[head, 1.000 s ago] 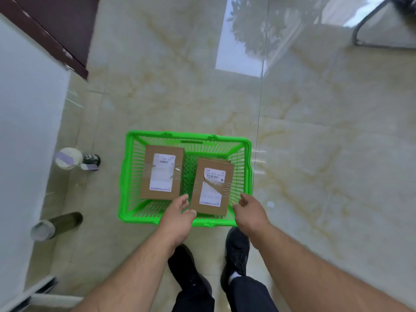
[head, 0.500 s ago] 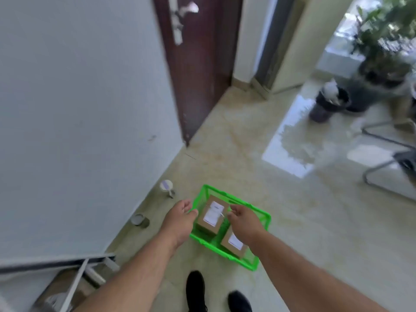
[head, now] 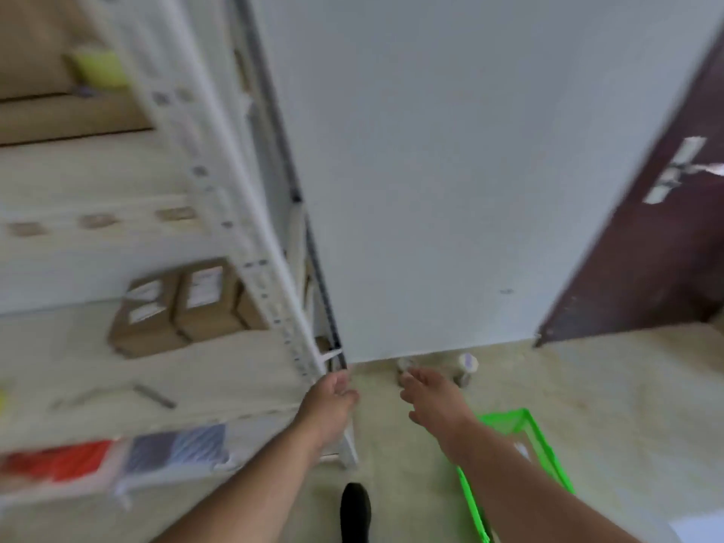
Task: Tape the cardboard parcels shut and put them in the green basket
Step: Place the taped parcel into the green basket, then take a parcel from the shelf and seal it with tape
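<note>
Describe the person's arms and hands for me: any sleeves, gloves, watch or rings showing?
Both forearms are bare to the frame's bottom edge, with no sleeves in view. The left hand and right hand wear no gloves. No watch, band or ring shows, though motion blur could hide a thin one. A dark shoe shows below.

Evenly lit by soft daylight, no hard shadows. Heavily motion-blurred throughout, worst on the white shelving [head: 219, 213] at left and the cardboard parcels [head: 184, 303] there, labels unreadable. Strongly bent by the wide lens: wall [head: 450, 170] and door [head: 662, 244] edges splay outward. Slightly sharper on the forearms near.
</note>
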Demonstrator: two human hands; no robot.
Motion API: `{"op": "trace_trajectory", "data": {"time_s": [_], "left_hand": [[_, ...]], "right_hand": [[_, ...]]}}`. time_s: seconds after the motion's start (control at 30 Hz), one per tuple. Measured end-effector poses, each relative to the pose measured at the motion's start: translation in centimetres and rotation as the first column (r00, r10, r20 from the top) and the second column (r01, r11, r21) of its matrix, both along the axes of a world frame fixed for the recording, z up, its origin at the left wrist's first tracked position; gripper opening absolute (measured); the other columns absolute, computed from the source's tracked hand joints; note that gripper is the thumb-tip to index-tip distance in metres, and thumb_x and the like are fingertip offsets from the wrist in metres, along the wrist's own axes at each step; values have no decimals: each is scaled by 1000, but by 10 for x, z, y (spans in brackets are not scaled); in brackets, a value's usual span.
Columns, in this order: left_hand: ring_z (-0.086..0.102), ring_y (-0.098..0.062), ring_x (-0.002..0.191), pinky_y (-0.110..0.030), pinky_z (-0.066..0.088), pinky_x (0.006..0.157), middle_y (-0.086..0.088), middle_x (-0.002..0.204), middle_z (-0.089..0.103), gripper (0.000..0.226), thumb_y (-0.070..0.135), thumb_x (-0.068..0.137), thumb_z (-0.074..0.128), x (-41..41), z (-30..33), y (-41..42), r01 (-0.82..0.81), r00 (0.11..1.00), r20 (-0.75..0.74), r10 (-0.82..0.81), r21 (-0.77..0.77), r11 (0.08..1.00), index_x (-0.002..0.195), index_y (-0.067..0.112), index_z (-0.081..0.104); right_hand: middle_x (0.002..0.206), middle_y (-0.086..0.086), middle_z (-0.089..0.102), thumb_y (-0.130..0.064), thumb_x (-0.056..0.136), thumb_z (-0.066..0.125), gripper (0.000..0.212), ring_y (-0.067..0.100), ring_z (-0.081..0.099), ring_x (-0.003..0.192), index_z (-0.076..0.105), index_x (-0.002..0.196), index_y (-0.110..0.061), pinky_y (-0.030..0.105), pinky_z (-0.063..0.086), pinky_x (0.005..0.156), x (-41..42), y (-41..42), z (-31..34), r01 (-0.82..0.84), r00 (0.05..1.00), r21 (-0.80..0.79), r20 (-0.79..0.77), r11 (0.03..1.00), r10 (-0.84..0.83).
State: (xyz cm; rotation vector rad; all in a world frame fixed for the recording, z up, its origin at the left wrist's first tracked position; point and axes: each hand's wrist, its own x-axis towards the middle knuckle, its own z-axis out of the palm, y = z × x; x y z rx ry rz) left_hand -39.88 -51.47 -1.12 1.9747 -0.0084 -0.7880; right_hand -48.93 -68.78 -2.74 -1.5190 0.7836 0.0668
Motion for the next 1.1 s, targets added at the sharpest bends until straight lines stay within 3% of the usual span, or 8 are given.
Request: {"op": "trace_trajectory", "data": {"time_s": [0.23,0.6,0.67,0.7,0.87,0.93,0.97,1.1], "left_hand": [[58,-16,126,-46,47,113,3,140,59,47,23,97,64,-11,-4,142,-346,938,-42,344,-29,938,143,24,53],[58,-19,121,-39,51,103,3,128,57,27,12,98,62,49,2,322,-508,861,-84,501,-152,848,123,19,61],[59,-16,107,-37,48,103,10,110,59,18,13,92,66,69,1,361,-510,860,-73,505,-162,845,106,22,60],[59,-15,104,-38,48,104,12,106,59,22,13,93,67,79,-2,380,-523,852,-71,518,-160,837,110,24,58],[60,-18,122,-46,46,113,9,123,64,44,17,96,65,116,-8,442,-541,841,-67,537,-150,828,136,27,52],[59,-22,126,-49,45,113,8,124,63,48,18,96,65,131,-11,455,-531,848,-82,524,-150,834,141,24,50],[58,-22,127,-50,45,113,6,130,61,51,19,95,64,140,-11,458,-525,851,-88,517,-147,838,144,23,49],[56,-20,128,-48,46,112,4,147,52,55,25,98,63,175,-15,466,-522,853,-84,515,-143,841,150,24,46]], "right_hand": [[88,-1,66,-42,95,63,43,31,70,99,65,108,-2,35,49,80,16,132,12,-364,931,-31,-10,931,364],[97,23,63,-21,103,58,36,48,44,133,52,122,9,66,34,111,124,274,27,-246,969,72,-14,967,247],[93,5,52,-20,101,58,38,16,28,115,51,124,10,65,24,111,145,310,22,-232,970,121,-39,965,238],[92,3,51,-21,101,59,38,27,49,87,52,123,9,42,15,95,153,328,21,-221,972,123,-46,967,228],[92,4,54,-23,98,60,20,24,45,87,58,96,-3,40,38,79,187,387,25,-211,972,123,-74,970,221],[95,4,51,-21,99,59,22,11,30,109,58,102,1,62,50,98,201,397,26,-203,973,108,-87,973,212],[95,3,51,-22,101,59,25,55,43,122,61,111,1,60,46,107,209,401,25,-188,976,99,-89,977,197],[97,5,58,-27,103,60,28,41,63,98,66,126,-13,60,46,109,239,408,20,-179,979,79,-87,981,185]]}}
